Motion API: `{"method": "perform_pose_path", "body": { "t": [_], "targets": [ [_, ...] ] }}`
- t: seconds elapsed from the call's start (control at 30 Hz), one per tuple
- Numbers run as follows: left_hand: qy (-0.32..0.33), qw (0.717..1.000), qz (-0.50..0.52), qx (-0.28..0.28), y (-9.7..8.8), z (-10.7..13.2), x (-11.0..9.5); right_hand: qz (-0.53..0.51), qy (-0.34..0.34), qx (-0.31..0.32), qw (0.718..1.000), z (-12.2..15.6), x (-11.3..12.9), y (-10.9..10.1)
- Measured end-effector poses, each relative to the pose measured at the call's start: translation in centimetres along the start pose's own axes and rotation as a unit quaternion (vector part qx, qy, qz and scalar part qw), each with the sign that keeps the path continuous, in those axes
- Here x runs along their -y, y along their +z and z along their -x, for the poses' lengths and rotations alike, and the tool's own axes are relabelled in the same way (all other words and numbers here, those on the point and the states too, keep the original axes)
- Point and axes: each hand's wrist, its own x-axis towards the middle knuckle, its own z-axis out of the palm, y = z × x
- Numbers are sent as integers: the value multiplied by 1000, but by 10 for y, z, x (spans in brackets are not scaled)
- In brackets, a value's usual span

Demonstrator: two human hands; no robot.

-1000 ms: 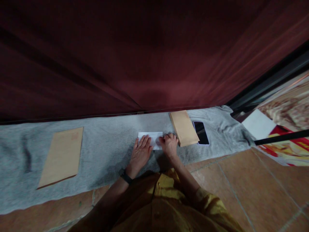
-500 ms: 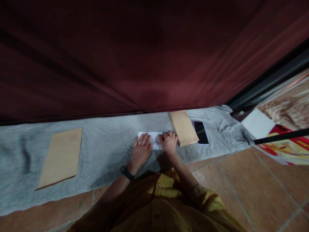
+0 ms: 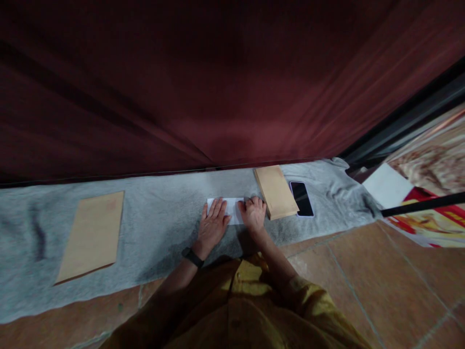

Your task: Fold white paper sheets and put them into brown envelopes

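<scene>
A small white rectangle of paper (image 3: 234, 211) lies on the grey cloth in front of me. My left hand (image 3: 212, 224) rests flat on its left part, fingers stretched out and pointing away from me. At the paper's right edge, my right hand (image 3: 254, 213) is curled, its thumb reaching onto the paper. The fingers of that hand are bent and partly hidden. Just right of it lies a stack of brown envelopes (image 3: 278, 191), slightly turned.
A black-screened phone (image 3: 302, 198) lies against the envelopes' right side. Far left on the grey cloth (image 3: 156, 213) is another brown envelope (image 3: 92, 235). A dark red curtain (image 3: 232, 106) hangs behind the strip. A black bar (image 3: 423, 205) and printed packaging (image 3: 436, 223) stand at the right.
Hardly anything differs. The left thumb has shifted very slightly to the right on the paper; both hands stay in place, and the envelopes and phone lie as before.
</scene>
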Motion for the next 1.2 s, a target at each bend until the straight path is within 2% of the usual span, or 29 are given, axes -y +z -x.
{"method": "perform_pose_path", "body": {
  "t": [0.2, 0.37, 0.43, 0.53, 0.73, 0.93, 1.2],
  "targets": [
    [6, 1000, -7, 3, 0, 0, -1, -54, 6, -27, 998, 10, 2, -5],
    [15, 999, -20, 21, 1, 0, 2, -169, -160, -14, 972, 33, 19, -1],
    [20, 999, -23, 30, 3, 1, 3, -166, -182, 2, 969, 41, 24, 5],
    [22, 999, -19, 34, 5, 1, 5, -134, -164, 8, 977, 47, 24, 11],
    [16, 1000, -7, 21, 4, 2, 4, -83, -152, -18, 985, 51, 18, 17],
    [-53, 998, -5, -28, 7, 14, 8, -58, -129, -28, 990, 55, 15, 19],
    [-92, 993, 3, -76, 6, 28, 20, -57, -105, -28, 992, 55, 14, 19]
  ]
}}
